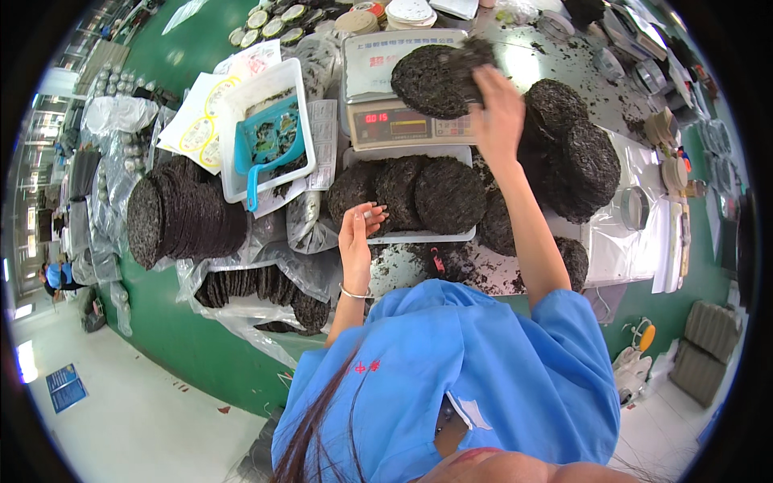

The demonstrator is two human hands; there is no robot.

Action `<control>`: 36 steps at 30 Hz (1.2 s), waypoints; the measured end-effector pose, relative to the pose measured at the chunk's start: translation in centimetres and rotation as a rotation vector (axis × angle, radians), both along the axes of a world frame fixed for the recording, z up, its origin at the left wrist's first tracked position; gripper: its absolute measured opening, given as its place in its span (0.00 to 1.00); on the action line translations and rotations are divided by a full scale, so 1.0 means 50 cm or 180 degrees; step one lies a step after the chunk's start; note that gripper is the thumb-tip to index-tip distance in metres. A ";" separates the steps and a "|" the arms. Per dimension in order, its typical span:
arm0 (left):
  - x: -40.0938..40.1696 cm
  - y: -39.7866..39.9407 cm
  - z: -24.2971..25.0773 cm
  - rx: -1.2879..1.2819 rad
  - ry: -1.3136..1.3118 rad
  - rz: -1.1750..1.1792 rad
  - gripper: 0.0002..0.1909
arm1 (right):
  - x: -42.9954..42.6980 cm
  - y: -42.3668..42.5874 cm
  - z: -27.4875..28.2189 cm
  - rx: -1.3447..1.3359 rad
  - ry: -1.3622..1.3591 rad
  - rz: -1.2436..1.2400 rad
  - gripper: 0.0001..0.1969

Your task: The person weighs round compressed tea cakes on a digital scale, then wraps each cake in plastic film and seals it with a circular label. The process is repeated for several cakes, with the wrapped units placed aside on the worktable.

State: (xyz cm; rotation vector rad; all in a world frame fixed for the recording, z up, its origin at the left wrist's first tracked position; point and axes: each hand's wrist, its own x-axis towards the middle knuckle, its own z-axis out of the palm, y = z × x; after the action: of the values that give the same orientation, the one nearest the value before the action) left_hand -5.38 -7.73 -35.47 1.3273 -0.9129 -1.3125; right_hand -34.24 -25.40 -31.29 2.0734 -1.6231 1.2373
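A dark round cake of what looks like dried seaweed (pixel 426 84) lies on the platform of an electronic scale (pixel 369 69), whose red display is lit. Over the scale's right side, my right hand (pixel 500 111) grips another dark seaweed piece (pixel 474 63), blurred by motion. It overlaps the cake on the platform; whether they touch I cannot tell. Below the scale, several cakes (pixel 450 194) overlap in a white tray (pixel 423 238). My left hand (pixel 356 238) is at that tray's left end, fingers apart and slightly curled. Something small and white shows at its fingers.
On the left stands a white bin (pixel 226 154) with a blue dustpan (pixel 269 139) inside. Beside it lies a long row of cakes (pixel 193 211). More cakes are stacked (pixel 583 169) at the right. Round metal rings (pixel 634 208) and dark crumbs lie about the table.
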 end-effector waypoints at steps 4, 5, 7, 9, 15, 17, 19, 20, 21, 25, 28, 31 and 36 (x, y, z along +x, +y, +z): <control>-0.009 0.000 -0.029 0.0155 0.0108 -0.0050 0.17 | -0.003 -0.042 -0.140 0.0975 0.0833 -0.0065 0.43; -0.009 0.001 -0.037 0.0190 0.0051 -0.0077 0.16 | 0.003 -0.045 -0.147 0.0973 0.0893 -0.0122 0.42; -0.021 0.002 -0.043 0.0151 0.0047 -0.0144 0.14 | -0.004 -0.051 -0.163 0.0748 0.0968 -0.0147 0.40; -0.035 -0.005 -0.060 0.0176 -0.0017 -0.0269 0.13 | -0.013 -0.055 -0.161 0.0536 0.1024 -0.0136 0.39; -0.102 -0.033 -0.137 0.0000 -0.0078 -0.0796 0.08 | -0.100 0.094 -0.058 -0.0148 -0.0074 -0.0599 0.39; -0.134 -0.041 -0.142 0.0061 -0.0652 -0.1219 0.08 | -0.168 0.196 -0.038 -0.0446 -0.0199 -0.1226 0.41; -0.169 -0.049 -0.170 -0.0256 -0.1231 -0.1521 0.11 | -0.239 0.317 -0.053 -0.0667 -0.0503 -0.1897 0.39; -0.184 -0.048 -0.178 -0.0424 -0.1602 -0.1637 0.13 | -0.281 0.382 -0.065 -0.0730 -0.0496 -0.2034 0.37; -0.205 -0.045 -0.188 -0.0619 -0.1942 -0.1777 0.14 | -0.311 0.445 -0.081 -0.0672 -0.0297 -0.2433 0.37; -0.265 -0.028 -0.248 -0.1067 -0.2576 -0.1972 0.29 | -0.395 0.653 -0.243 0.0160 -0.0003 -0.3366 0.39; -0.298 -0.017 -0.290 -0.0889 -0.2774 -0.2317 0.41 | -0.408 0.790 -0.435 0.1611 -0.0008 -0.3884 0.41; -0.314 -0.013 -0.309 -0.1271 -0.3330 -0.2364 0.44 | -0.380 0.837 -0.514 0.2658 -0.0217 -0.3933 0.43; -0.337 -0.001 -0.330 -0.1316 -0.3987 -0.2322 0.56 | -0.339 0.787 -0.451 0.1905 -0.0061 -0.3423 0.46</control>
State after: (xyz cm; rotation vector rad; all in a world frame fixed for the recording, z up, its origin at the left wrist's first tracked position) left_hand -22.24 -7.76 -51.97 1.4691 -2.5432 -0.5416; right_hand -51.20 13.93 -53.85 0.9651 -2.7403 0.4049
